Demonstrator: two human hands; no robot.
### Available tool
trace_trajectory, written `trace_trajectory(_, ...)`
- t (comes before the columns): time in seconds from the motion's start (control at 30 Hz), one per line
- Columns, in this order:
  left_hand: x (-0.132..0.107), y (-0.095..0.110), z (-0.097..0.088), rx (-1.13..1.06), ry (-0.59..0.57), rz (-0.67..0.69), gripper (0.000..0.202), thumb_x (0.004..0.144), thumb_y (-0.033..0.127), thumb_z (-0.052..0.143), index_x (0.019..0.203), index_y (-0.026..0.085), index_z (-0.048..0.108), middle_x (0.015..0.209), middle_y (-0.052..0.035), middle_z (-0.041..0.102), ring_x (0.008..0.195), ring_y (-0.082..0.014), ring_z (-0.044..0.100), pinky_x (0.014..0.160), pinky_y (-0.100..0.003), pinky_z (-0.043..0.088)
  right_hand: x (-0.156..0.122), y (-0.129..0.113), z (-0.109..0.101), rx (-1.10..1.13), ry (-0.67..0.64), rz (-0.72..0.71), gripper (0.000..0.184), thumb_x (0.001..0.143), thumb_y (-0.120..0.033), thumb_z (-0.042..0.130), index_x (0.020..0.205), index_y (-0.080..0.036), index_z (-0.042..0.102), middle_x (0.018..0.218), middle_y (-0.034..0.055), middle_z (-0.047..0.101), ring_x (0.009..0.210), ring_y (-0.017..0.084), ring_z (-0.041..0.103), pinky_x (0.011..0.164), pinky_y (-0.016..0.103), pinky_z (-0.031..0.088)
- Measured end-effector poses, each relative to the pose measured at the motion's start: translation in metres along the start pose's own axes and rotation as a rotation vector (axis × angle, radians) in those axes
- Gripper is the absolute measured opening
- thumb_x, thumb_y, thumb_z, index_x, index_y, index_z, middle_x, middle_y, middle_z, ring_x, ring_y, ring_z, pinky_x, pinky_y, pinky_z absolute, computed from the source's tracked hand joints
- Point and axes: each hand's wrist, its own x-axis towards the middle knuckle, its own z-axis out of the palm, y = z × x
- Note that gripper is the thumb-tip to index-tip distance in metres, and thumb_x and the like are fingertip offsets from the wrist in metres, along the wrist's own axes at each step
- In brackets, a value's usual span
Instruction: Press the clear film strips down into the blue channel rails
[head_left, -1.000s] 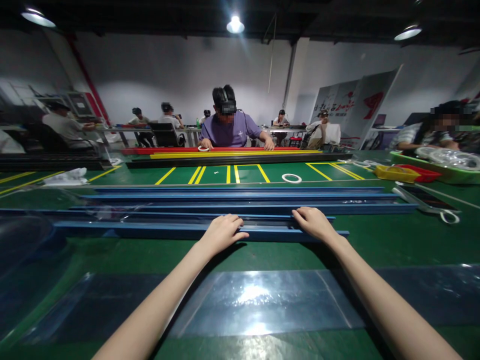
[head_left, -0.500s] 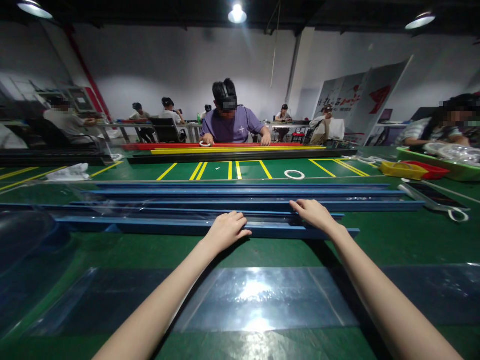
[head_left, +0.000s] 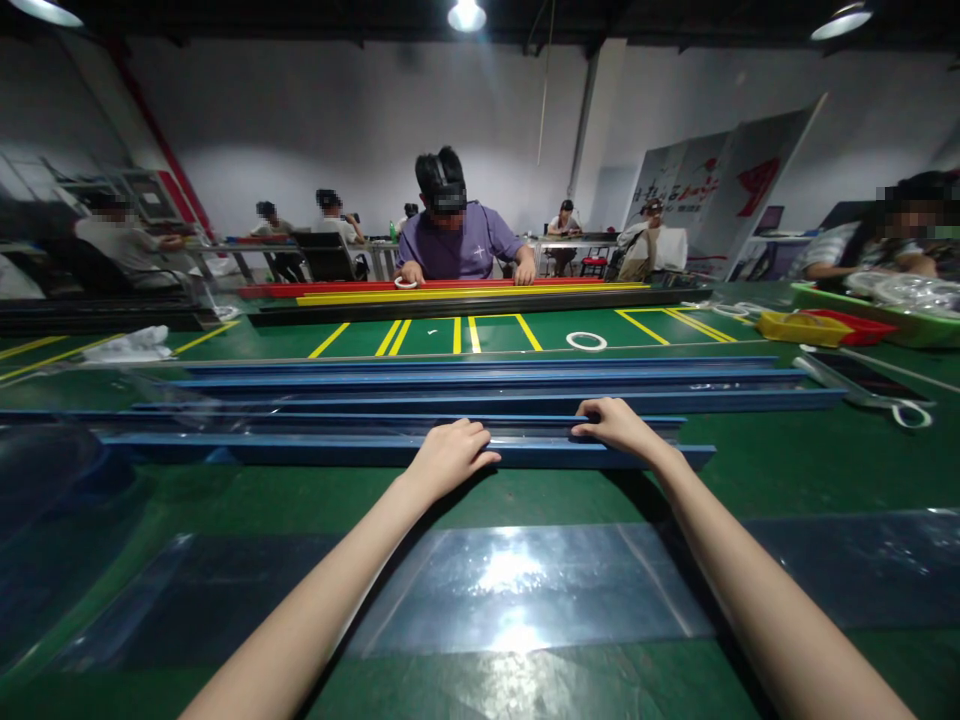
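Near the middle, a long blue plastic channel lies across the green table with clear film about its left part. My left hand is closed over its near wall, fingers over the top and thumb on the near side. Further right, my right hand bends its fingers and thumb about the far wall, close to the channel's right end. Its fingertips are partly hidden. A wide strip of clear plastic film lies flat on the table under my forearms.
More blue channels lie just beyond. A roll of white tape, a phone, and yellow and red trays stand further off. Across the table, a person in a purple shirt handles red and yellow strips. A clear bulky sheet lies at left.
My right hand's fingers have bent downward and inward at the channel's far wall. My left hand stays on the near wall. The whole view has shifted slightly.
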Motion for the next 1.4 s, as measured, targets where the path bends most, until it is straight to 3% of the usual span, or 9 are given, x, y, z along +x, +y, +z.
trace_trajectory(0.5, 0.001, 0.004, -0.008, -0.047, -0.061, -0.07, 0.033, 0.085, 0.045, 0.039, 0.081, 0.018, 0.057, 0.086, -0.0038, 0.062, 0.083, -0.017, 0.056, 0.065, -0.023, 0.04, -0.002, -0.006, 0.002, -0.038, 0.059, 0.019, 0.016, 0.066, -0.032, 0.059, 0.066, -0.017, 0.063, 0.062, 0.0021, 0.061, 0.062, 0.015, 0.054, 0.054, 0.021, 0.032)
trace_trajectory(0.97, 0.0, 0.0, -0.003, -0.065, -0.061, -0.07, 0.034, 0.086, 0.046, 0.036, 0.086, 0.02, 0.058, 0.093, -0.0028, 0.061, 0.089, -0.0161, 0.054, 0.068, -0.023, 0.041, -0.001, -0.004, 0.003, -0.03, 0.063, 0.017, 0.018, 0.066, -0.034, 0.059, 0.067, -0.017, 0.064, 0.064, 0.0027, 0.062, 0.062, 0.014, 0.053, 0.053, 0.021, 0.032)
trace_trajectory(1.23, 0.001, -0.01, -0.003, -0.204, -0.096, -0.081, 0.036, 0.084, 0.049, 0.038, 0.088, 0.022, 0.061, 0.095, -0.0015, 0.06, 0.089, -0.0171, 0.055, 0.066, -0.023, 0.041, 0.0, -0.003, 0.003, -0.023, 0.043, 0.017, 0.017, 0.068, -0.034, 0.058, 0.067, -0.017, 0.062, 0.062, 0.0024, 0.061, 0.063, 0.015, 0.054, 0.054, 0.021, 0.033)
trace_trajectory(1.4, 0.005, -0.014, -0.008, -0.451, -0.107, -0.078, 0.036, 0.083, 0.047, 0.04, 0.083, 0.019, 0.062, 0.084, -0.0019, 0.062, 0.079, -0.0153, 0.056, 0.07, -0.023, 0.04, -0.001, -0.004, 0.003, -0.029, 0.027, 0.033, 0.015, 0.068, -0.032, 0.058, 0.068, -0.017, 0.06, 0.065, 0.003, 0.062, 0.065, 0.015, 0.054, 0.055, 0.021, 0.033)
